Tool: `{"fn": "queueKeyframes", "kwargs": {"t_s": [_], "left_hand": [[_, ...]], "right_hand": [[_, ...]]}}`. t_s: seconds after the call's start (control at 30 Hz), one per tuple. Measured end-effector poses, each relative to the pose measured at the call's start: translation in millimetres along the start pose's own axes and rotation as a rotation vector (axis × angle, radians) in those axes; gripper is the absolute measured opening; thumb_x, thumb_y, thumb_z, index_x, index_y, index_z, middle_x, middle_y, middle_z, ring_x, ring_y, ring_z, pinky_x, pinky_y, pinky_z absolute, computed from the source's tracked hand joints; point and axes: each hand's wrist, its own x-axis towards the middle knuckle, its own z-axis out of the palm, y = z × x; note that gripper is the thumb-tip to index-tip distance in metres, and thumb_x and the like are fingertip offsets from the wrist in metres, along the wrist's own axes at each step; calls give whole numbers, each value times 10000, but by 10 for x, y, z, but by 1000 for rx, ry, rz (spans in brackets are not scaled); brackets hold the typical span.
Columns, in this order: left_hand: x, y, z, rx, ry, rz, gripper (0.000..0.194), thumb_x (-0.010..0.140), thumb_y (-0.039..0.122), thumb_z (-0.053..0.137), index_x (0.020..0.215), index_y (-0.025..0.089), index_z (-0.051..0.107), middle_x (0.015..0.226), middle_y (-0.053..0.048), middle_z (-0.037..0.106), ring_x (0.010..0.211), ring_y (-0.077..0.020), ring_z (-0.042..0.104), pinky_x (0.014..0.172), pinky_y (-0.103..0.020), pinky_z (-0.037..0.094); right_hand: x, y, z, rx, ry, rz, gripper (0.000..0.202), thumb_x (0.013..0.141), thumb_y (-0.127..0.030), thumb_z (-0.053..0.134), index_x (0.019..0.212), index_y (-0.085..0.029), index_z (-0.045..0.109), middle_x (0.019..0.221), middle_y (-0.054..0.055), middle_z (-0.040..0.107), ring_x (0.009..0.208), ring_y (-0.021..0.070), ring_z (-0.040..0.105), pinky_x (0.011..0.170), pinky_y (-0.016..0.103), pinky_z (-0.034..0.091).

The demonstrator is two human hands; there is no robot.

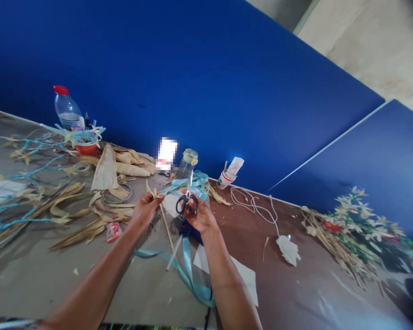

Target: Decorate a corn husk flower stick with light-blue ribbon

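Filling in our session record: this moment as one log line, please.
Left hand: holds pale star-shaped piece | right hand: holds black-handled scissors, blades pointing away | between forearms: light-blue ribbon

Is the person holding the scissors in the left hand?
No, the scissors are in the right hand, while the left hand holds a pale, flower-like piece.
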Motion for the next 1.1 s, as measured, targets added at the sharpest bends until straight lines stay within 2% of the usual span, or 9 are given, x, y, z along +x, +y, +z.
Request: {"fn": "queueKeyframes", "kwargs": {"t_s": [0.17,0.27,0.4,0.53,0.8,1.1], "left_hand": [[-9,35,0,22,31,54,290,574,410,725,653,151,621,503,55,493,454,-62,366,454,-204,282],[-1,19,-14,13,58,88,288,572,407,725,649,158,603,496,64,476,464,-67,371,466,-206,292],[13,-24,-40,45,73,136,266,620,405,697,647,163,589,511,62,467,473,-72,359,474,-210,287],[11,-39,-53,119,52,160,230,653,391,669,657,169,607,523,47,484,494,-89,385,486,-219,299],[-17,-6,-5,162,44,139,173,630,341,666,630,179,605,510,39,501,495,-102,401,489,-224,316],[-54,41,24,186,-3,130,197,636,365,664,613,179,605,497,42,467,503,-109,401,500,-228,314]], "right_hand": [[0,77,71,-241,-1,45,460,631,-368,760,1026,-176,626,633,1,623,479,74,441,395,175,266],[17,174,100,-338,24,-26,498,619,-428,756,1026,-171,627,649,-4,612,539,82,472,441,177,282],[23,276,153,-416,-21,-63,509,643,-560,697,972,-175,642,632,-2,596,568,103,488,489,197,314],[16,309,205,-482,-36,-102,523,643,-618,665,929,-181,645,612,-6,579,569,117,494,550,230,363],[26,329,223,-496,-27,-114,487,674,-603,645,925,-186,629,580,-22,534,572,123,486,578,243,373],[39,383,199,-479,-24,-161,473,696,-589,638,935,-181,635,571,-31,512,547,106,452,552,231,348]]}}
